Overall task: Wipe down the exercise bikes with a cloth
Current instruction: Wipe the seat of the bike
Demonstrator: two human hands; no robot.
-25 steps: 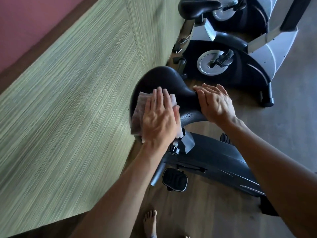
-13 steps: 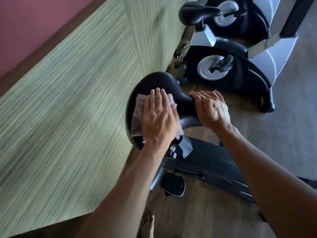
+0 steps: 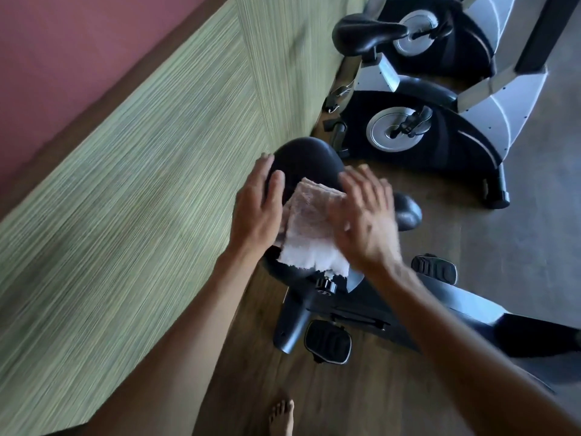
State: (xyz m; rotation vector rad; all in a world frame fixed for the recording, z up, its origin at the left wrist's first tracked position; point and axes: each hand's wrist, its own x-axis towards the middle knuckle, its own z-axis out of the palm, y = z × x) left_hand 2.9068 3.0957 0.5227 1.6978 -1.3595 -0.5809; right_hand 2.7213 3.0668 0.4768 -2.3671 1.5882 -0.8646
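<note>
so the left hand (image 3: 256, 212) has slid off the pale pink terry cloth (image 3: 309, 229) – fingers flat on the black padded bike saddle (image 3: 301, 158) now; right hand (image 3: 366, 221), blurry, spread, has moved onto it – looks like a hand swap mid-wipe

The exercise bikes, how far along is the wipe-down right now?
Nothing looks finished for certain. In hand: the cloth lies on the nearest bike's black saddle, with the left hand flat on the saddle's edge and the right hand, blurred, open over the cloth. Left: that bike's frame and pedals, and the two bikes behind, which no cloth is touching.
</note>
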